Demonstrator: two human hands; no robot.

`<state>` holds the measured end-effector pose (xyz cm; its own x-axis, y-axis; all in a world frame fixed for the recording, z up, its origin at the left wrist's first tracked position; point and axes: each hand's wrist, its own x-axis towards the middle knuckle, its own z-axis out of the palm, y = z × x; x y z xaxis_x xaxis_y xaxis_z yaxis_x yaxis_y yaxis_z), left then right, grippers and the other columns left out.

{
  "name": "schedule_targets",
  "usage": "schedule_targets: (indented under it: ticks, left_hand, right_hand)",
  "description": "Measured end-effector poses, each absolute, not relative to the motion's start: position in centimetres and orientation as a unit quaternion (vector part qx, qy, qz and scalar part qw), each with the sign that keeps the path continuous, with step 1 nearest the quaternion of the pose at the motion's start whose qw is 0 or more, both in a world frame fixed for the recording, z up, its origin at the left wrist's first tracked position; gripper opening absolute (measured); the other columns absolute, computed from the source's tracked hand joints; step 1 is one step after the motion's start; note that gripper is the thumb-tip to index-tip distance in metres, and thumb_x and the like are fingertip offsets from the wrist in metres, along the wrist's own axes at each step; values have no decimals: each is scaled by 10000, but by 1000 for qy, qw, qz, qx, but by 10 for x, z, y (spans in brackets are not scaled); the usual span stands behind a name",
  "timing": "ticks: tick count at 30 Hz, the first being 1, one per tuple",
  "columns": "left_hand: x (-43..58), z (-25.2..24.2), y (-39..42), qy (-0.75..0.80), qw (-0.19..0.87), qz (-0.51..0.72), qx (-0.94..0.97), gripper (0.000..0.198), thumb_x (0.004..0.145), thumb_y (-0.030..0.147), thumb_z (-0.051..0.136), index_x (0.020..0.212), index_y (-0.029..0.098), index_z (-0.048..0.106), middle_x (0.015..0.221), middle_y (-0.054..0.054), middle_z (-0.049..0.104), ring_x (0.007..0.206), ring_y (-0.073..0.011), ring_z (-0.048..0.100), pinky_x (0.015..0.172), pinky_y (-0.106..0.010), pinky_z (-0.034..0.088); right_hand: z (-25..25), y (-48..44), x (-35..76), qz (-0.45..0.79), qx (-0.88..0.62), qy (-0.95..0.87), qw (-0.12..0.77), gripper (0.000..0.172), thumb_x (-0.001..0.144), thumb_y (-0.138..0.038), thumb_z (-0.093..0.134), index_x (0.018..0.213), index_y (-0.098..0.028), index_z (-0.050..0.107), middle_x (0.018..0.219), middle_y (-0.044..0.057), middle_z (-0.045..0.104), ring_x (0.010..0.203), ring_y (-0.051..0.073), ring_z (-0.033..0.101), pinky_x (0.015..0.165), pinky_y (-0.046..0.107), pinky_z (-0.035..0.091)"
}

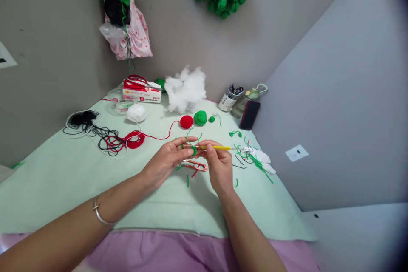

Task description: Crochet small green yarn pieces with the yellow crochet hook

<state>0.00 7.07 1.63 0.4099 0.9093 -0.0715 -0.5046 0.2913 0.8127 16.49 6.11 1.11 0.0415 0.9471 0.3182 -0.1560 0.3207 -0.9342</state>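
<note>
"Holding anything, that left hand [164, 159]?"

"Yes, it pinches a small green crocheted piece [194, 150] between thumb and fingers, with green yarn looped about the fingers."

"And the right hand [219, 163]?"

"Closed around a yellow-handled hook [218, 148], much like a pen. The hook points left, its tip at the green piece, so the 2 hands almost meet above the surface [79, 195]."

"What lies beneath them?"

"A pair of orange-red snips [193, 164], just under the fingers, with short green and red yarn ends around it."

"And beyond?"

"A red ball [186, 122] and a green ball [200, 117] sit side by side, with a smaller green ball [211, 119] to their right. A green strand runs from near the 2 larger balls down toward the left hand."

"Further left?"

"A white ball of yarn [136, 113], with tangled black yarn [83, 120] nearer the edge. Behind, red-handled scissors [145, 85] rest on a printed box [143, 94], beside a heap of white stuffing [185, 90]."

"On the right?"

"A dark phone [250, 115] leaning against a bottle [239, 107], a pen cup [227, 102] beside that, and loose green yarn scraps [259, 165] nearer the right hand."
</note>
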Motion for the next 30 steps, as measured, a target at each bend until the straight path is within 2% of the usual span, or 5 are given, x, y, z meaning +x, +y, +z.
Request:
schedule_targets:
  ticks: [5, 11, 16, 24, 30]
  left_hand:
    - [-1, 13, 72, 271, 760, 482, 341, 400, 819, 220, 855, 1201, 191, 739, 925, -22, 775, 983, -206, 744, 926, -322, 503]
    - [-2, 17, 72, 253, 793, 453, 320, 471, 847, 178, 822, 1300, 168, 698, 1020, -70, 805, 997, -188, 738, 926, -316, 529]
    - [-6, 18, 73, 229, 816, 431, 310, 368, 855, 159, 811, 1219, 163, 756, 974, -47, 766, 867, -139, 699, 872, -282, 541]
    - [-11, 18, 74, 217, 802, 425, 358, 389, 796, 238, 861, 1175, 176, 798, 842, -21, 684, 775, -138, 637, 837, -300, 527]
    - [-2, 11, 70, 303, 714, 494, 394, 438, 784, 255, 875, 1205, 199, 768, 903, -10, 709, 889, -163, 672, 903, -303, 496]
  right_hand:
    - [12, 60, 163, 426, -387, -547, 609, 208, 911, -425, 744, 913, -226, 804, 915, 31, 759, 752, 152, 720, 728, 318, 654]
    - [12, 62, 163, 465, -381, -503, 621, 206, 924, -418, 734, 904, -219, 784, 879, 23, 756, 714, 132, 705, 706, 291, 634]
    - [14, 64, 164, 490, -368, -469, 636, 270, 891, -484, 754, 878, -215, 733, 802, 13, 728, 636, 123, 665, 625, 272, 595]
    - [16, 68, 170, 542, -357, -456, 609, 318, 864, -528, 766, 850, -220, 691, 725, -3, 676, 582, 114, 591, 564, 255, 536]
    - [7, 61, 157, 400, -403, -560, 603, 147, 908, -373, 741, 930, -239, 798, 848, 10, 708, 710, 130, 639, 684, 292, 559]
